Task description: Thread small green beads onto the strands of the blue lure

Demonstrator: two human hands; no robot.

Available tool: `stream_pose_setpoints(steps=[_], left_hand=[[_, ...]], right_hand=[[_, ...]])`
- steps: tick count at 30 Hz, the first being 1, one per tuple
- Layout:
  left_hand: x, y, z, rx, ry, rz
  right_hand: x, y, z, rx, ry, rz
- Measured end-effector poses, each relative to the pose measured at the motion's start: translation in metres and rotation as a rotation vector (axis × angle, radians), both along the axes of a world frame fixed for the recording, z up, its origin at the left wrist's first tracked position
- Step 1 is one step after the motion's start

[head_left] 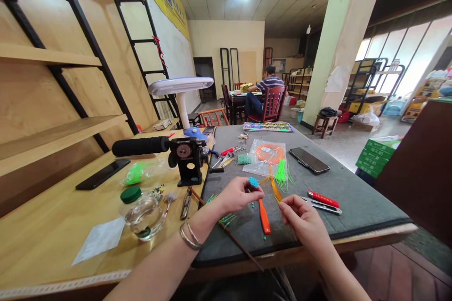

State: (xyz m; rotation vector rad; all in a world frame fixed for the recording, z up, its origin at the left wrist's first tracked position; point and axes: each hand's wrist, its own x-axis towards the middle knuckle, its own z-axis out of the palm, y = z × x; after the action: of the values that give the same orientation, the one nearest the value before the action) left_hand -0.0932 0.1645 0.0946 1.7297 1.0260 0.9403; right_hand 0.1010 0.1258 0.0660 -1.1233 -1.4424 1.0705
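My left hand (238, 195) pinches a small teal beaded piece (253, 182) between thumb and fingers. My right hand (300, 218) pinches thin orange strands (276, 190) that rise from the grey padded mat (339, 197). Just above them, a bunch of bright green fibres (281, 174) hangs by a plastic bag (263, 157) holding a coiled orange cord. An orange-handled tool (264, 217) lies between my hands, with a few tiny green beads near it. A thin wooden stick (233, 230) runs under my left wrist. A red-handled folding knife (321, 202) lies right of my right hand.
On the wooden bench stand a black hand-crank clamp (187, 160), a green-lidded glass jar (141, 211) and a phone (102, 174). Another phone (309, 160) lies on the mat. A seated person (266, 89) works at a distant table.
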Motion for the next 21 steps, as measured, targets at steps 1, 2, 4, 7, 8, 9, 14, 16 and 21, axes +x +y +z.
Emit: stream_pose_setpoints(steps=[1, 2, 4, 7, 8, 9, 14, 16, 21], left_hand=[[-0.003, 0.0, -0.001, 0.019, 0.058, -0.019], [-0.006, 0.0, -0.003, 0.042, 0.112, -0.03], [-0.012, -0.001, -0.008, 0.091, 0.22, -0.034], [-0.018, -0.001, -0.016, 0.187, 0.378, -0.01], [-0.019, -0.002, -0.017, 0.221, 0.422, -0.001], [-0.019, -0.002, -0.018, 0.248, 0.46, 0.004], [-0.018, -0.003, -0.019, 0.295, 0.608, 0.016], [-0.016, -0.004, -0.019, 0.295, 0.661, 0.033], [-0.014, -0.005, -0.022, 0.299, 0.684, 0.068]], right_hand=[[0.0, -0.002, -0.001, 0.015, -0.006, 0.0], [-0.001, -0.003, -0.003, 0.028, -0.005, 0.003], [-0.006, -0.005, -0.007, 0.049, 0.011, 0.01], [-0.014, -0.006, -0.013, 0.069, 0.034, 0.02], [-0.016, -0.006, -0.015, 0.074, 0.034, 0.023], [-0.017, -0.006, -0.016, 0.077, 0.03, 0.023], [-0.018, -0.005, -0.02, 0.081, 0.023, 0.005], [-0.017, -0.005, -0.02, 0.078, 0.021, 0.013], [-0.018, -0.006, -0.018, 0.078, 0.01, 0.027]])
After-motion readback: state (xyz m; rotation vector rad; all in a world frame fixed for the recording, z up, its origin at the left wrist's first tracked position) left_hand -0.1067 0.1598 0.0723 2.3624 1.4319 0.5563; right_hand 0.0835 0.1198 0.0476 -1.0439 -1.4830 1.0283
